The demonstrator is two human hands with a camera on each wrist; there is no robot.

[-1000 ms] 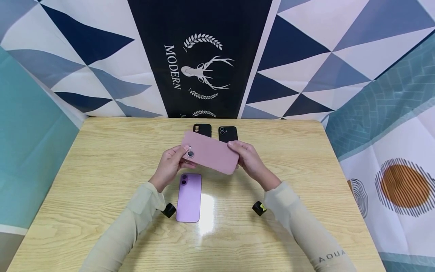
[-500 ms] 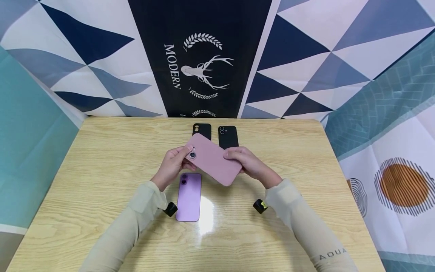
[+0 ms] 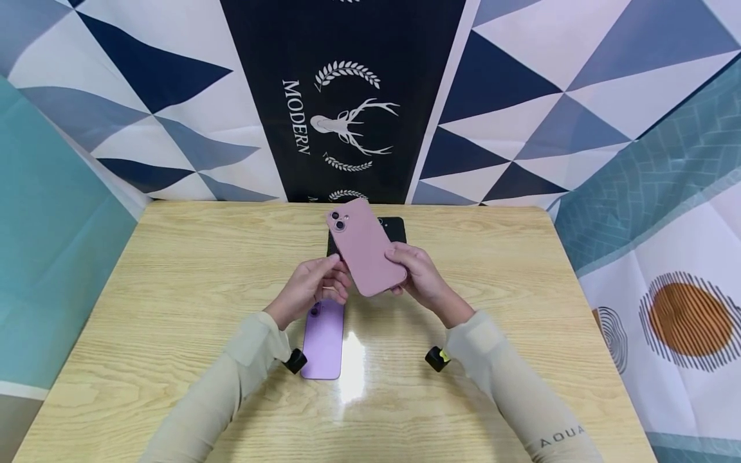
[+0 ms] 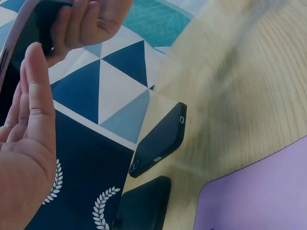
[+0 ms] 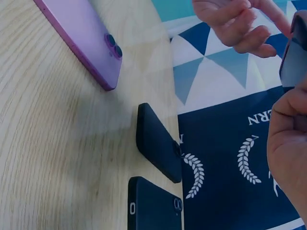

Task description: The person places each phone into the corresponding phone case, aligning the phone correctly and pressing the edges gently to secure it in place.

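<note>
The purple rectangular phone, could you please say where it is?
In the head view, the purple rectangular phone lies on the wooden table, left of centre, beside the left wrist's black camera, its top end partly hidden by the left hand.

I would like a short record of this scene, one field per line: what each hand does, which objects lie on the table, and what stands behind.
Held object: pink phone, raised above the table, back toward the head camera
Holding: right hand, at the phone's lower right part
Other hand: left hand, near the phone's left edge; contact unclear
Nearer on table: purple phone, back up
Farther on table: two black phone cases, side by side
Behind: dark panel with white deer
</note>
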